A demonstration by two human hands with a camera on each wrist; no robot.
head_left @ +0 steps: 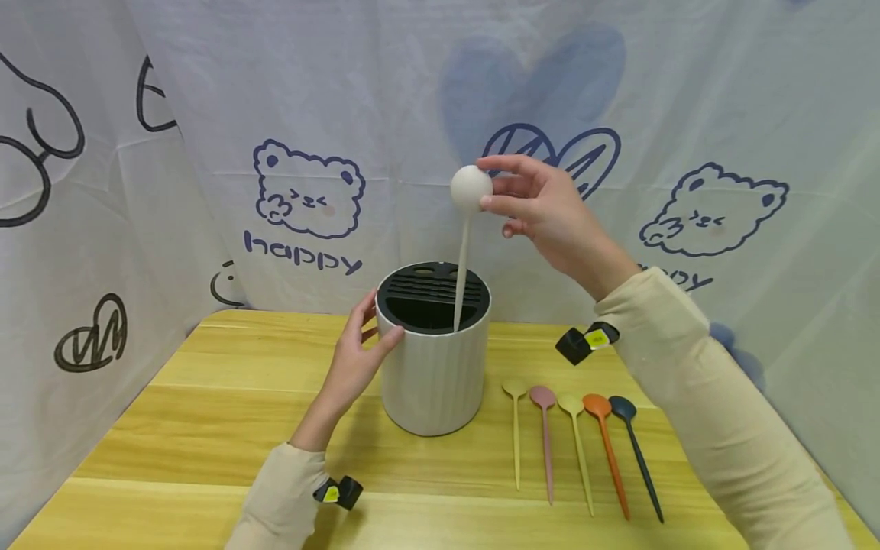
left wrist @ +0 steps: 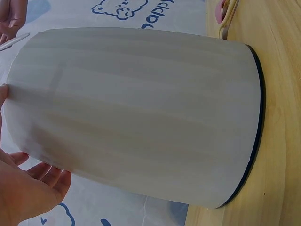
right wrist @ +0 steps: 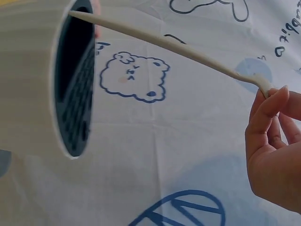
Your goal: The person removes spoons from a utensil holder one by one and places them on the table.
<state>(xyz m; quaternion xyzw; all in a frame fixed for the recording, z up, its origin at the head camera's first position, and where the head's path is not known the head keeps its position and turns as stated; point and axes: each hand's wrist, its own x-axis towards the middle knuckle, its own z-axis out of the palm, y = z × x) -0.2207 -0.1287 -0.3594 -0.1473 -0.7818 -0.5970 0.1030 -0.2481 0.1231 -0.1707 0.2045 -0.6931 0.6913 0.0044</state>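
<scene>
In the head view a white spoon [head_left: 470, 188] hangs nearly upright, bowl end up. My right hand [head_left: 543, 210] pinches the edge of that bowl between fingers and thumb. The handle's tip reaches the front opening of a ribbed off-white utensil holder [head_left: 433, 382], near its rim; the right wrist view [right wrist: 160, 41] cannot settle how deep it is. Gripping the holder's left side near the top is my left hand [head_left: 354, 355], thumb at the front rim. The left wrist view shows its fingers [left wrist: 59, 181] against the holder's wall.
Right of the holder lie several spoons side by side: a pale yellow spoon [head_left: 516, 389], a pink spoon [head_left: 543, 397], another yellow spoon [head_left: 571, 405], an orange spoon [head_left: 598, 406] and a dark blue spoon [head_left: 623, 409]. Printed cloth [head_left: 412, 92] hangs behind the wooden table [head_left: 206, 428].
</scene>
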